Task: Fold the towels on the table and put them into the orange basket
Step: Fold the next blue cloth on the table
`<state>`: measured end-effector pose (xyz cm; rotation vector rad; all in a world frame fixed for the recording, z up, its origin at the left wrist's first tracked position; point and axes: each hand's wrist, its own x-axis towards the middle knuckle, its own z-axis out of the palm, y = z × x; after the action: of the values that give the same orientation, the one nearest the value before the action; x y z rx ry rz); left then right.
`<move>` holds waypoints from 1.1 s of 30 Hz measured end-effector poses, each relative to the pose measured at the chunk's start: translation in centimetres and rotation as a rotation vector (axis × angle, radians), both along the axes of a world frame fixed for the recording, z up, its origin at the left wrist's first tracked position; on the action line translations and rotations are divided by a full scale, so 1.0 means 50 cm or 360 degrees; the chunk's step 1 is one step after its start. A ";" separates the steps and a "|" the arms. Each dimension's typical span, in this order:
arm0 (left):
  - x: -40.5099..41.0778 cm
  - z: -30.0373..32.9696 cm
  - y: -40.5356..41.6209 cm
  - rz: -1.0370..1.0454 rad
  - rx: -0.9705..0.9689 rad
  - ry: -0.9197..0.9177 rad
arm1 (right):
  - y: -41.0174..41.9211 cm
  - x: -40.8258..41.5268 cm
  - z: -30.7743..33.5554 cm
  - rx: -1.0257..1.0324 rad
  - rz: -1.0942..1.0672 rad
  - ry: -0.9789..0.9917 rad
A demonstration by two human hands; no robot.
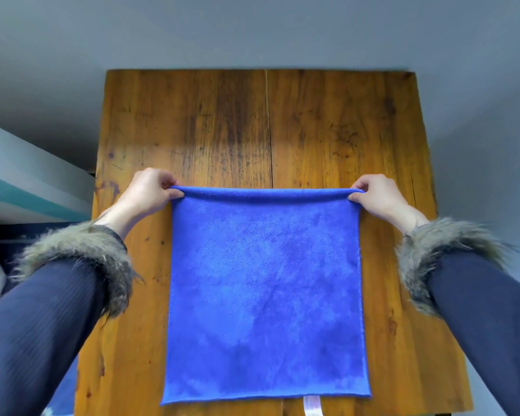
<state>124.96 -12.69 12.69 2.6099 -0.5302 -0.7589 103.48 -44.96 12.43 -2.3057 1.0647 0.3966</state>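
A blue towel (pixel 264 292) lies spread on the wooden table (pixel 264 130), reaching from the middle to the near edge. My left hand (pixel 149 192) pinches its far left corner, and my right hand (pixel 379 196) pinches its far right corner. The far edge between my hands is lifted slightly and curls over. A white label (pixel 312 407) sticks out from under the near edge. No orange basket is in view.
The far half of the table is bare wood with a crack down its middle. Grey floor surrounds the table. A pale and teal surface (pixel 27 187) lies off the table's left side. My fur-cuffed dark sleeves (pixel 81 256) flank the towel.
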 end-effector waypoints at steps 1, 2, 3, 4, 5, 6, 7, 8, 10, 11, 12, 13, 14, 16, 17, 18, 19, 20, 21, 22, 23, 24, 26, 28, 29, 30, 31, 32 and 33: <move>0.009 0.012 -0.008 0.0050 -0.0037 -0.0056 | -0.005 0.009 0.013 -0.0075 -0.0033 -0.0077; 0.020 0.026 -0.017 0.0099 -0.0081 -0.0125 | -0.012 0.020 0.028 -0.0155 -0.0057 -0.0147; 0.031 0.041 -0.025 0.0136 -0.0132 -0.0207 | -0.020 0.033 0.045 -0.0229 -0.0073 -0.0217; 0.041 0.057 -0.034 0.0158 -0.0186 -0.0294 | -0.028 0.046 0.063 -0.0289 -0.0093 -0.0289; 0.051 0.073 -0.042 0.0165 -0.0239 -0.0378 | -0.035 0.060 0.081 -0.0341 -0.0109 -0.0360; 0.059 0.088 -0.049 0.0166 -0.0290 -0.0451 | -0.042 0.072 0.098 -0.0401 -0.0108 -0.0429; 0.065 0.104 -0.054 0.0163 -0.0341 -0.0517 | -0.047 0.082 0.115 -0.0466 -0.0086 -0.0491; 0.069 0.118 -0.057 0.0159 -0.0390 -0.0574 | -0.052 0.089 0.129 -0.0525 -0.0052 -0.0547; 0.071 0.144 -0.055 0.0152 -0.0482 -0.0664 | -0.057 0.092 0.152 -0.0620 0.0014 -0.0640; 0.067 0.155 -0.051 0.0140 -0.0521 -0.0707 | -0.056 0.087 0.160 -0.0669 0.0052 -0.0683; 0.060 0.162 -0.044 0.0119 -0.0550 -0.0746 | -0.053 0.077 0.165 -0.0715 0.0098 -0.0720; 0.050 0.166 -0.036 0.0089 -0.0570 -0.0779 | -0.047 0.062 0.167 -0.0752 0.0141 -0.0749; 0.035 0.167 -0.025 0.0052 -0.0581 -0.0811 | -0.039 0.043 0.165 -0.0774 0.0169 -0.0771; -0.002 0.156 0.004 -0.0025 -0.0591 -0.0862 | -0.016 -0.003 0.154 -0.0769 0.0169 -0.0804; -0.025 0.147 0.022 -0.0049 -0.0604 -0.0873 | 0.000 -0.029 0.145 -0.0755 0.0149 -0.0823; -0.048 0.137 0.040 -0.0055 -0.0623 -0.0871 | 0.017 -0.056 0.136 -0.0744 0.0133 -0.0848; -0.073 0.127 0.059 -0.0046 -0.0641 -0.0856 | 0.033 -0.083 0.126 -0.0741 0.0133 -0.0874; -0.098 0.116 0.079 -0.0035 -0.0655 -0.0837 | 0.049 -0.110 0.116 -0.0746 0.0156 -0.0885; -0.122 0.103 0.097 -0.0035 -0.0660 -0.0823 | 0.062 -0.138 0.105 -0.0750 0.0195 -0.0880; -0.146 0.091 0.116 -0.0056 -0.0654 -0.0811 | 0.074 -0.164 0.093 -0.0751 0.0243 -0.0860; -0.168 0.077 0.132 -0.0093 -0.0639 -0.0791 | 0.082 -0.189 0.081 -0.0749 0.0292 -0.0832; -0.189 0.063 0.147 -0.0136 -0.0616 -0.0762 | 0.089 -0.210 0.069 -0.0750 0.0335 -0.0796; -0.226 0.032 0.171 -0.0217 -0.0553 -0.0696 | 0.100 -0.242 0.044 -0.0745 0.0387 -0.0707; -0.257 0.001 0.185 -0.0287 -0.0487 -0.0635 | 0.112 -0.259 0.022 -0.0712 0.0418 -0.0621; -0.271 -0.012 0.187 -0.0316 -0.0457 -0.0607 | 0.120 -0.264 0.012 -0.0690 0.0428 -0.0586; -0.283 -0.023 0.187 -0.0336 -0.0430 -0.0580 | 0.127 -0.268 0.003 -0.0676 0.0437 -0.0557; -0.295 -0.031 0.187 -0.0343 -0.0412 -0.0558 | 0.133 -0.272 -0.006 -0.0669 0.0448 -0.0538; -0.305 -0.036 0.186 -0.0330 -0.0407 -0.0541 | 0.138 -0.276 -0.014 -0.0656 0.0454 -0.0522; -0.312 -0.039 0.184 -0.0298 -0.0408 -0.0526 | 0.140 -0.281 -0.020 -0.0631 0.0439 -0.0504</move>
<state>109.35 -3.48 10.75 2.4741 -0.9123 -0.2840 89.41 -37.94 11.45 -2.7597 0.7171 -0.0919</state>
